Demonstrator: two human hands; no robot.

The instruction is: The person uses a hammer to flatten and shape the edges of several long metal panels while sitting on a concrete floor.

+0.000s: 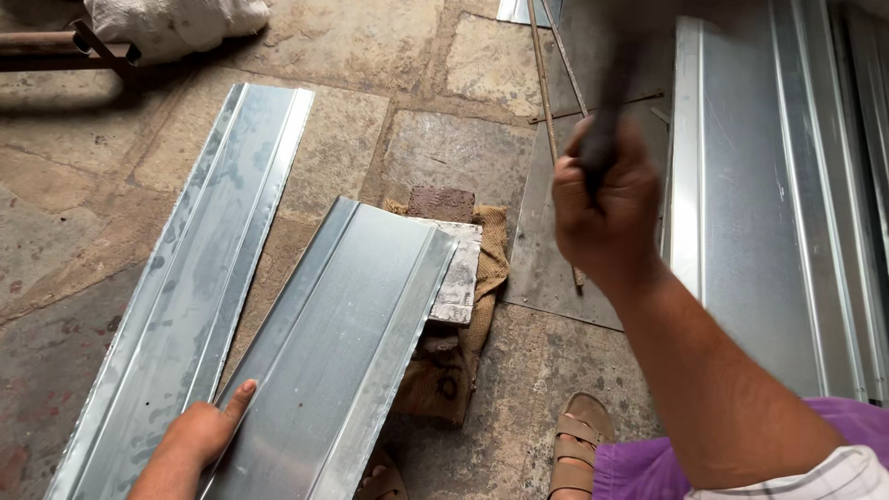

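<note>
My right hand (607,208) is raised at the right of the view, fingers closed around the dark handle of a tool (613,88) whose upper part is blurred and cut off by the top edge. My left hand (208,431) rests at the bottom left, thumb out, pressing on the near left edge of a folded galvanised metal sheet (343,343). The far end of that sheet lies over a flat metal block (460,268) set on a piece of burlap (463,361).
A second ribbed metal sheet (190,278) lies to the left on the stone floor (370,56). More sheet metal (769,213) is stacked at the right, with thin rods (546,83) beside it. My sandalled foot (576,449) is at the bottom. A white sack (176,23) sits top left.
</note>
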